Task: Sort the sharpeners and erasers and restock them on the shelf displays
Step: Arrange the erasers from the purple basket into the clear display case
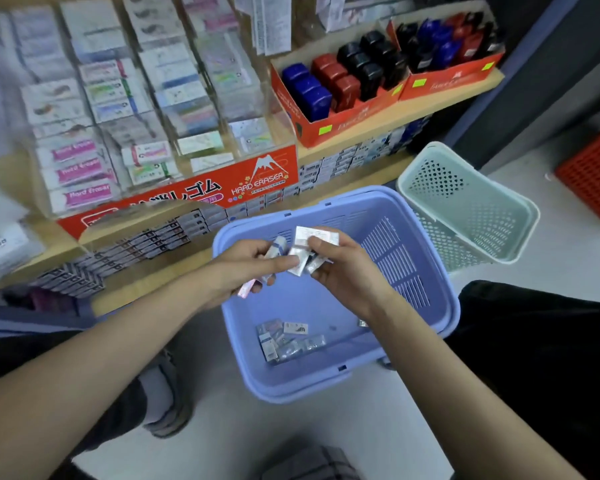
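Note:
Both hands are above a lilac plastic basket on the floor. My left hand grips a few wrapped erasers, one with a blue band and a pink-edged one sticking out below. My right hand pinches several small white wrapped erasers; my left thumb touches the same bundle. More small packets lie loose on the basket floor. In front stands a clear eraser display with a red "Hard Eraser" front.
A pale green perforated basket stands behind the lilac one. Red cardboard boxes of blue, red and black sharpeners sit on the wooden shelf. Flat boxes line the lower shelf. A red crate is at far right. My knees flank the basket.

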Demonstrator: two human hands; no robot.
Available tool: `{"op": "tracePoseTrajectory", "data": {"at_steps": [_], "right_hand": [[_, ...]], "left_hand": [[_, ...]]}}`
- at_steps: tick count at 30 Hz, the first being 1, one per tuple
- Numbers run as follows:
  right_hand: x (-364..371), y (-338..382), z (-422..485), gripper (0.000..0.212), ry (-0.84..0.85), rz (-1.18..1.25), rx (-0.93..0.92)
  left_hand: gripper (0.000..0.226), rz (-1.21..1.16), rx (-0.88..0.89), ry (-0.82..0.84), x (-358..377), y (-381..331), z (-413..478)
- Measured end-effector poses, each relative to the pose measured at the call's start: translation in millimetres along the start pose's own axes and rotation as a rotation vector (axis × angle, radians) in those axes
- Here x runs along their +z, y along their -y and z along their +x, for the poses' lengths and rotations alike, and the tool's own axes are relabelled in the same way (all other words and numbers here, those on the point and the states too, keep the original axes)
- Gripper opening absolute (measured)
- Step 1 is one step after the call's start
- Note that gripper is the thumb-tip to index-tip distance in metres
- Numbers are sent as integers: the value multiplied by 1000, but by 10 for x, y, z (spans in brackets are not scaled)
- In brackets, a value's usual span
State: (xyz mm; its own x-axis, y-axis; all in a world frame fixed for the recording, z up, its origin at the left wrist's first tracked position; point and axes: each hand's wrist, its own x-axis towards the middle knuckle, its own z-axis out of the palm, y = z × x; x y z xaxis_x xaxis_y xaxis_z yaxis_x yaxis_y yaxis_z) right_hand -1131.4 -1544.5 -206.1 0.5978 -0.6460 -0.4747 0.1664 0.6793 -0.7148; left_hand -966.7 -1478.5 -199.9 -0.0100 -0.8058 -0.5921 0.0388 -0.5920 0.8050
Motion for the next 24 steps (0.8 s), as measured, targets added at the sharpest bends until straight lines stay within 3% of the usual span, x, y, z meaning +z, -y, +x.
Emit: {"op": "tracePoseTrajectory", "data": {"at_steps": [2, 5, 9, 13, 16, 20, 24], "right_hand": [[215, 62, -90, 13, 43, -36, -38], [501, 96, -163, 17, 53, -166, -116], [806, 134, -195, 16, 2, -422, -236], [1115, 179, -233, 17, 102, -550, -328], [1293, 175, -214, 17, 103, -568, -379], [1400, 218, -150, 11, -48, -432, -356], [1454, 327, -67, 21, -87, -450, -352]], "left_hand": [[29, -18, 43, -33, -51, -106, -147], [46, -148, 112, -76, -177, -223, -342], [38, -199, 210, -111, -339, -273, -601], [28, -148, 278, -161, -513, -324, -816], [22, -196, 256, -206, -636, -366, -916], [20, -307, 215, -276, -773, -428, -977], [25, -505, 210, -375, -842, -436, -929]]}}
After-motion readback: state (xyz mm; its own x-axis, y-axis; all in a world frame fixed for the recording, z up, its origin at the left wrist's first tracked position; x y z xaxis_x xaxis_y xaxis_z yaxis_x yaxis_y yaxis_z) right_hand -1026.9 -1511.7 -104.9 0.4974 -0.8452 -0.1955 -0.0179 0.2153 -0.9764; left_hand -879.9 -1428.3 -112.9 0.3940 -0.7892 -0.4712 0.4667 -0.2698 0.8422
